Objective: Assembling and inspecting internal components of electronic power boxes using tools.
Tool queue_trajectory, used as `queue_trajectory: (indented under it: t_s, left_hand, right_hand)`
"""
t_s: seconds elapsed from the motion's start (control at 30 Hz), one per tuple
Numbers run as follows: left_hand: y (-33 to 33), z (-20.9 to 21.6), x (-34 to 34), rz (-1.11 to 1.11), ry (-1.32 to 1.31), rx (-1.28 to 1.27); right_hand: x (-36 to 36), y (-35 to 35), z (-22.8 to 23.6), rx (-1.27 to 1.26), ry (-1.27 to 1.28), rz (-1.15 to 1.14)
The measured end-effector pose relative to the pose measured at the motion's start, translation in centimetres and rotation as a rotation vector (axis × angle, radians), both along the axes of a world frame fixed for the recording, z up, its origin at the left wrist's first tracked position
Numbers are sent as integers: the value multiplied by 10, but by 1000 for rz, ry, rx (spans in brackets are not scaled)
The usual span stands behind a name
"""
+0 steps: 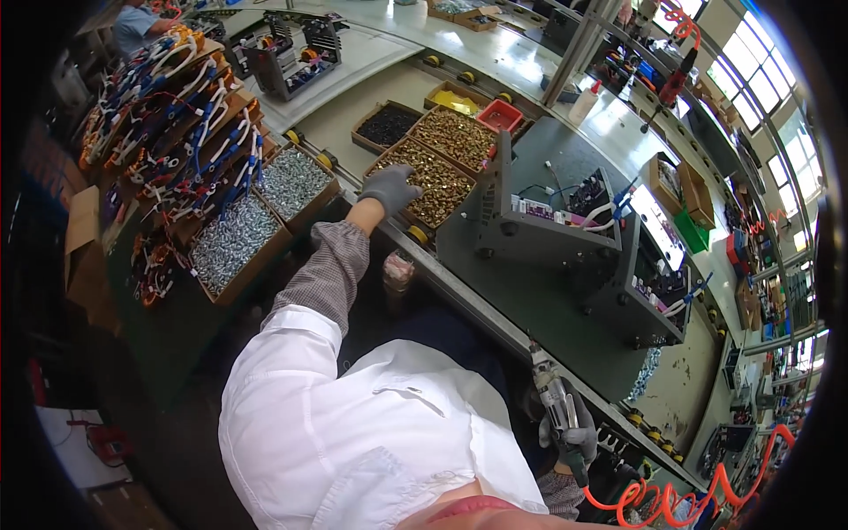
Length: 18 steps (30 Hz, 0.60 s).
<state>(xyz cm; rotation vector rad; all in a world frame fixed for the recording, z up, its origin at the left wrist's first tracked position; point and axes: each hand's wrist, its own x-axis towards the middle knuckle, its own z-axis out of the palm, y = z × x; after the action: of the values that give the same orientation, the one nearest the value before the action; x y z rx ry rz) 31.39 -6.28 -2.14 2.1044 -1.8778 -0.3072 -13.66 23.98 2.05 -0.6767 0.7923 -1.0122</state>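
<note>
My left hand (389, 189), in a grey glove, reaches over the near edge of a cardboard box of small brass-coloured metal parts (439, 187). Its fingers are drawn together at the parts; whatever they hold is too small to make out. Lower right, my gloved right hand (579, 430) is wrapped around a pneumatic screwdriver (555, 397), its bit pointing up and away from me. An orange coiled air hose (654, 505) runs beside the tool. On the bench to the right stand two dark metal equipment housings, one nearer (649, 296) and one farther (548, 212), with circuit boards and cables inside.
Boxes of silvery fasteners (234, 243) sit at left beside stacked cable bundles (177, 132). Beyond the brass parts are a black-parts box (387, 125) and a red tray (500, 116). A red hanging screwdriver (673, 87) dangles at upper right. Another person (137, 28) is far left.
</note>
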Motion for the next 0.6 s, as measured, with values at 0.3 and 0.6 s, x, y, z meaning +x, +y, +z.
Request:
queue_trajectory:
  t_s: [0.3,0.6]
  left_hand:
    - [73,51,60,238,259,-180]
    - [81,59,125,482,-282,357]
  right_hand:
    - [10,-60,-69,295,-610,95]
    - [13,-52,-84,194,-465,14]
